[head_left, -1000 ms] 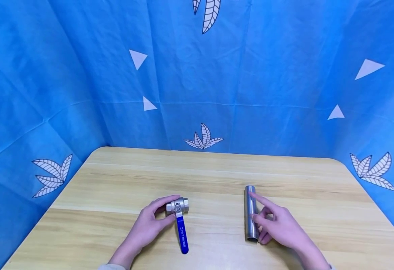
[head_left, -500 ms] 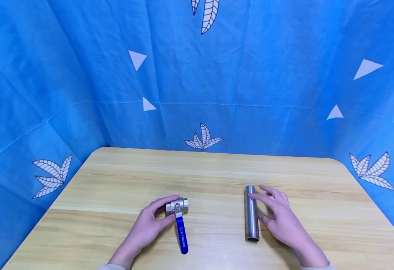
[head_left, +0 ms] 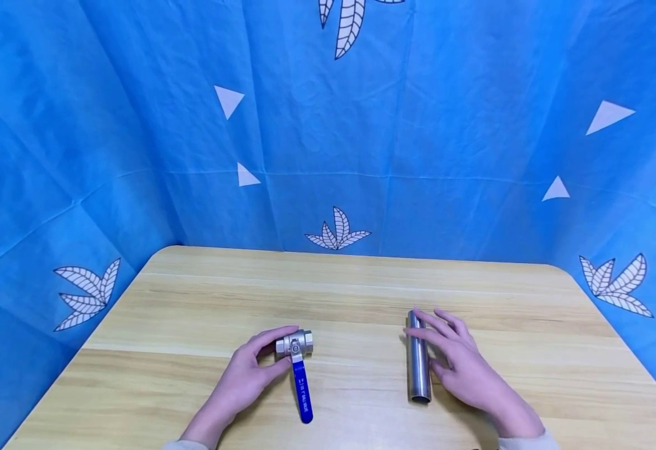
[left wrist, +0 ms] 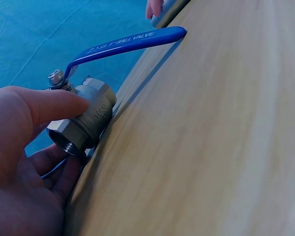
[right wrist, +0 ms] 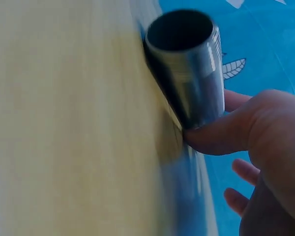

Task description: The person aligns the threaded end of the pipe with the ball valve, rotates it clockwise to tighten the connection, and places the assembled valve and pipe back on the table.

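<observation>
A steel ball valve [head_left: 295,344] with a blue lever handle [head_left: 302,390] sits on the table, left of the middle. My left hand [head_left: 246,375] grips it between thumb and fingers; the left wrist view shows the thumb lying along the valve body [left wrist: 96,105] and the threaded opening facing the camera. To the right lies a metal pipe [head_left: 420,369], threaded at its near end [right wrist: 206,54]. My right hand [head_left: 465,369] is over it with fingers spread, the index finger reaching across the top and the thumb [right wrist: 219,135] at the near side.
The wooden table [head_left: 249,281] has rounded far corners. Blue cloth [head_left: 328,137] printed with white leaves and triangles hangs behind it and along both sides. Bare tabletop shows between the valve and the pipe.
My right hand has uncurled its lower fingers and spread them, and its index finger now reaches over to the pipe's left edge. The left hand, valve and pipe stay in place.
</observation>
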Demonstrator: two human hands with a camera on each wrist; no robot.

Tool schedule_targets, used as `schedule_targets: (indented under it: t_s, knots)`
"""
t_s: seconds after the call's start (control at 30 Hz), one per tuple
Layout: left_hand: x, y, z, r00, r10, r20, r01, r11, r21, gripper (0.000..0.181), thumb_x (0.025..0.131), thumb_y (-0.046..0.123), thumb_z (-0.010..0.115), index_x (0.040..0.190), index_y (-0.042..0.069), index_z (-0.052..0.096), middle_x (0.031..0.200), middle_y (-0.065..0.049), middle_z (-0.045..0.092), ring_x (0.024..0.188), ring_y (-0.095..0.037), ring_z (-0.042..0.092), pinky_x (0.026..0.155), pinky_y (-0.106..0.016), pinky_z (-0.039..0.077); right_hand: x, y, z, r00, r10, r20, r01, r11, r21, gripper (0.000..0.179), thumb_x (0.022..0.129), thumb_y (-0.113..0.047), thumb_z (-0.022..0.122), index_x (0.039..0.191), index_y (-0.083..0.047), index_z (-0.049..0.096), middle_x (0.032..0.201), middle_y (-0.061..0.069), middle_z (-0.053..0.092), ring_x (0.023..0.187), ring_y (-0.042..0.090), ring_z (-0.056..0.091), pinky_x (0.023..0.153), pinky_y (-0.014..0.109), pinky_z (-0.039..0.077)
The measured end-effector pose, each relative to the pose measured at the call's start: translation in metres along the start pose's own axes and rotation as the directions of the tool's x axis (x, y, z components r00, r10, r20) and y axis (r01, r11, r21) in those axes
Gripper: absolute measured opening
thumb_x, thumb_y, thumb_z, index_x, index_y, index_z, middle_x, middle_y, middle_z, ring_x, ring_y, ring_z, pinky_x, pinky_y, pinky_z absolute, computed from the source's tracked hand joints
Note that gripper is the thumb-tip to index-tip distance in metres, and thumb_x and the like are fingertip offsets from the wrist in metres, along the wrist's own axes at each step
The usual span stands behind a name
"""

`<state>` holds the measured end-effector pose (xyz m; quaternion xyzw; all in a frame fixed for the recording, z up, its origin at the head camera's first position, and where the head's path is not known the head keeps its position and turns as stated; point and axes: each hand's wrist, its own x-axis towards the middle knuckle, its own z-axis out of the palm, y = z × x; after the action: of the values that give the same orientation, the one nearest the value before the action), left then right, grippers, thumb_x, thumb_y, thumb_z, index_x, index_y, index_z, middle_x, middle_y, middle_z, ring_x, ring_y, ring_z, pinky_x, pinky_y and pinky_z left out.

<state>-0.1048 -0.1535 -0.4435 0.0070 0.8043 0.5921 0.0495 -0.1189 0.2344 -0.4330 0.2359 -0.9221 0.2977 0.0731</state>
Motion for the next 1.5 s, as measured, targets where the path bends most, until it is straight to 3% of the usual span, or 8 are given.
schedule_targets:
  t_s: [0.17,0.4,0.5,0.63,0.8,1.03,1.27,1.5]
  knots:
    - [0.001,-0.002,0.000,1.000,0.002,0.004,-0.002,1.000,-0.003,0.053,0.092,0.006,0.081,0.137,0.032,0.073,0.146,-0.001,0.068,0.135,-0.026,0.065,0.119,-0.050,0.049,0.007,0.001,-0.003,0.999,-0.042,-0.009,0.041,0.995,-0.094,0.070,0.076,0.013,0.080,0.132,-0.029,0.075,0.158,0.008,0.059,0.148,0.045,0.040,0.115,0.075,0.033]
    - [0.001,-0.003,0.000,1.000,0.006,0.002,-0.006,1.000,-0.003,0.053,0.092,0.005,0.081,0.137,0.032,0.073,0.146,-0.001,0.068,0.135,-0.026,0.065,0.119,-0.049,0.049,0.007,0.005,-0.008,1.000,-0.006,-0.003,0.005,0.996,-0.087,0.061,0.073,-0.002,0.093,0.124,-0.029,0.076,0.159,0.011,0.058,0.153,0.047,0.035,0.117,0.080,0.027]
    - [0.001,-0.003,-0.001,1.000,0.005,-0.006,-0.005,1.000,0.001,0.053,0.092,0.004,0.081,0.136,0.032,0.073,0.147,-0.001,0.068,0.135,-0.027,0.065,0.119,-0.051,0.048,0.006,0.007,-0.012,1.000,-0.001,-0.007,0.000,0.995,-0.100,0.059,0.071,-0.006,0.095,0.123,-0.029,0.076,0.152,0.011,0.063,0.147,0.046,0.046,0.116,0.077,0.031]
    - [0.000,-0.001,-0.001,1.000,-0.001,-0.010,0.001,1.000,0.015,0.054,0.092,0.004,0.080,0.137,0.033,0.073,0.148,-0.001,0.068,0.137,-0.028,0.064,0.120,-0.054,0.048,0.001,0.009,-0.020,1.000,0.019,-0.022,-0.022,0.990,-0.137,0.055,0.072,-0.014,0.098,0.120,-0.029,0.078,0.140,0.009,0.067,0.128,0.038,0.063,0.107,0.069,0.048]
    - [0.000,0.000,-0.002,1.000,-0.004,-0.011,0.004,1.000,0.014,0.055,0.092,0.004,0.081,0.137,0.033,0.073,0.148,-0.002,0.067,0.137,-0.029,0.064,0.121,-0.056,0.047,-0.013,0.009,-0.029,0.994,0.106,-0.003,-0.105,0.980,-0.170,0.048,0.075,-0.025,0.098,0.119,-0.029,0.079,0.127,0.001,0.065,0.107,0.020,0.066,0.093,0.053,0.060]
    - [0.000,0.000,-0.002,1.000,0.004,0.001,-0.004,1.000,0.010,0.057,0.090,0.003,0.081,0.138,0.032,0.072,0.149,-0.003,0.067,0.138,-0.031,0.063,0.122,-0.057,0.045,-0.041,0.004,-0.038,0.955,0.295,0.029,-0.281,0.932,-0.230,0.037,0.078,-0.046,0.095,0.110,-0.037,0.078,0.105,-0.014,0.060,0.089,0.002,0.054,0.077,0.029,0.051]
    - [0.000,0.001,0.000,1.000,0.012,0.016,-0.012,1.000,-0.006,0.063,0.087,-0.001,0.082,0.142,0.028,0.070,0.151,-0.009,0.064,0.138,-0.034,0.063,0.122,-0.055,0.047,-0.051,0.003,-0.043,0.922,0.378,0.082,-0.347,0.902,-0.257,0.039,0.076,-0.057,0.092,0.105,-0.036,0.077,0.099,-0.015,0.060,0.084,0.001,0.050,0.072,0.027,0.047]
    - [-0.001,0.002,0.001,1.000,0.011,-0.020,-0.010,0.999,0.048,0.064,0.084,-0.002,0.085,0.139,0.029,0.072,0.147,-0.006,0.066,0.131,-0.028,0.067,0.118,-0.051,0.051,-0.055,0.009,-0.039,0.967,0.250,0.049,-0.245,0.966,-0.079,0.033,0.077,-0.045,0.096,0.097,-0.043,0.071,0.106,-0.018,0.064,0.094,0.000,0.053,0.077,0.024,0.052]
